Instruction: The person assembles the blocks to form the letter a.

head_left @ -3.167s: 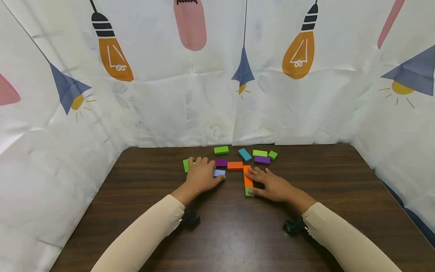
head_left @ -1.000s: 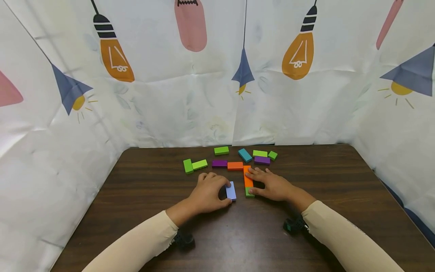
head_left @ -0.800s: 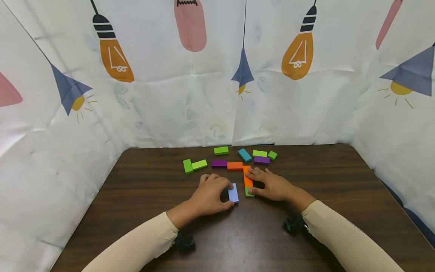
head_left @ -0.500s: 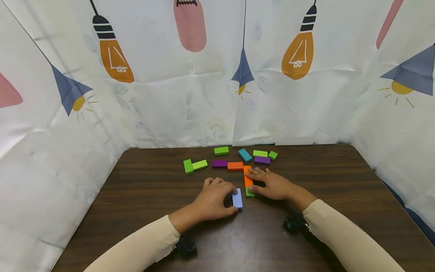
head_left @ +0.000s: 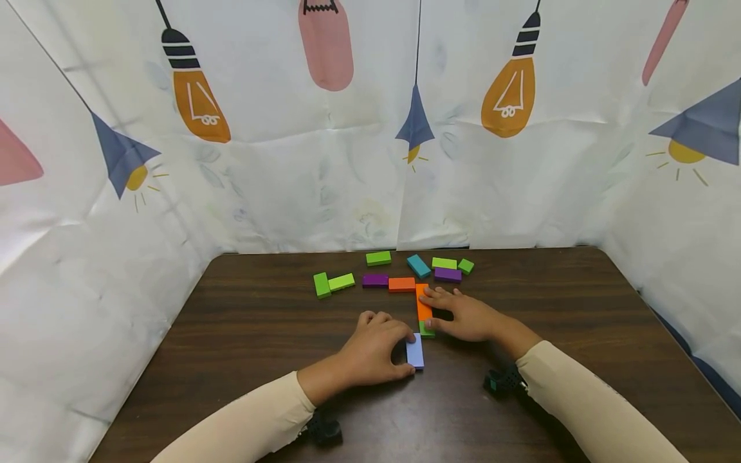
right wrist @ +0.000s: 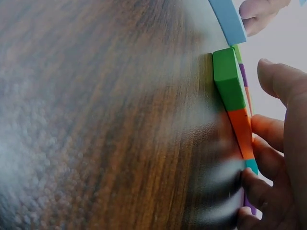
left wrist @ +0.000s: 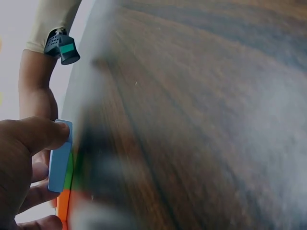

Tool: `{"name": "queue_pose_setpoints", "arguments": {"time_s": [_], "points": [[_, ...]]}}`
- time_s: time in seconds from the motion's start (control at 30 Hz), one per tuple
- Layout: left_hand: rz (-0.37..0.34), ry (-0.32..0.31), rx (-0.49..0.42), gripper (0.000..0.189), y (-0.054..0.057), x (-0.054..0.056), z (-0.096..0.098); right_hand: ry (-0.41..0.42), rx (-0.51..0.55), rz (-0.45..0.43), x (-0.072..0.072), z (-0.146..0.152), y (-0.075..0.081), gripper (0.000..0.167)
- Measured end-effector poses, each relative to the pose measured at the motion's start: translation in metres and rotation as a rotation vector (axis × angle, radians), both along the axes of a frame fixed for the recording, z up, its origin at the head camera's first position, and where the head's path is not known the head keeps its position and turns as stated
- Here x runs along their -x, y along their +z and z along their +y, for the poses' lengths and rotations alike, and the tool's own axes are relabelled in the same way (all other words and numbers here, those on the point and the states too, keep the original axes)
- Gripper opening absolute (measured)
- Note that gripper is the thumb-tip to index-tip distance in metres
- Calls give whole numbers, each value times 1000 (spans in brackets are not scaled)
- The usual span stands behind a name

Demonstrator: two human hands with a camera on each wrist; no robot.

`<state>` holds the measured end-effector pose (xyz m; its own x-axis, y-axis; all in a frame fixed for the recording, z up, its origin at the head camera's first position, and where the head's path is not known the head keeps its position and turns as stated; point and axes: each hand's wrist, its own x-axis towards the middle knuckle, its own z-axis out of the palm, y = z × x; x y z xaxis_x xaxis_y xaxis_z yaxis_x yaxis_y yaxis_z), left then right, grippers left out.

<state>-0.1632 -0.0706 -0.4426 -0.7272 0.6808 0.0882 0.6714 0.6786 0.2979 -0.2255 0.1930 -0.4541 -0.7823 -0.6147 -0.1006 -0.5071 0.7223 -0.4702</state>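
My left hand (head_left: 376,350) pinches a light blue block (head_left: 414,352) between thumb and index finger at its two ends. Its far end sits right by the near end of a green block (head_left: 427,329), lined up below it. An orange block (head_left: 423,303) adjoins the green one on the far side. Over these two lies my right hand (head_left: 466,315), fingers spread and nearly straight, fingertips on the orange block. In the right wrist view, the light blue block (right wrist: 228,19) hangs slightly above the tabletop near the green block (right wrist: 228,79).
A red-orange block (head_left: 402,285) and a purple block (head_left: 375,281) form a row running left from the orange block. Two green blocks (head_left: 321,285) touch farther left. Teal (head_left: 419,265), purple (head_left: 448,274) and green blocks lie behind, near the table's (head_left: 260,289) back edge.
From beside the purple block, my left hand has brought the light blue block nearer and rightward, turning it lengthwise, to the green block's near end. My right hand has stayed in place.
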Motion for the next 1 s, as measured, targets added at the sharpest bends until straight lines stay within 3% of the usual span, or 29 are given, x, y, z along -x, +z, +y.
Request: {"name": "queue_pose_setpoints", "arguments": {"time_s": [0.5,1.0], "points": [[-6,-17,38,47,-7,-5,7,4,13,-4,-1,-1,-1,77],[23,-7,44,43,-5,-6,4,5,2,-10,0,0,-1,78]]}}
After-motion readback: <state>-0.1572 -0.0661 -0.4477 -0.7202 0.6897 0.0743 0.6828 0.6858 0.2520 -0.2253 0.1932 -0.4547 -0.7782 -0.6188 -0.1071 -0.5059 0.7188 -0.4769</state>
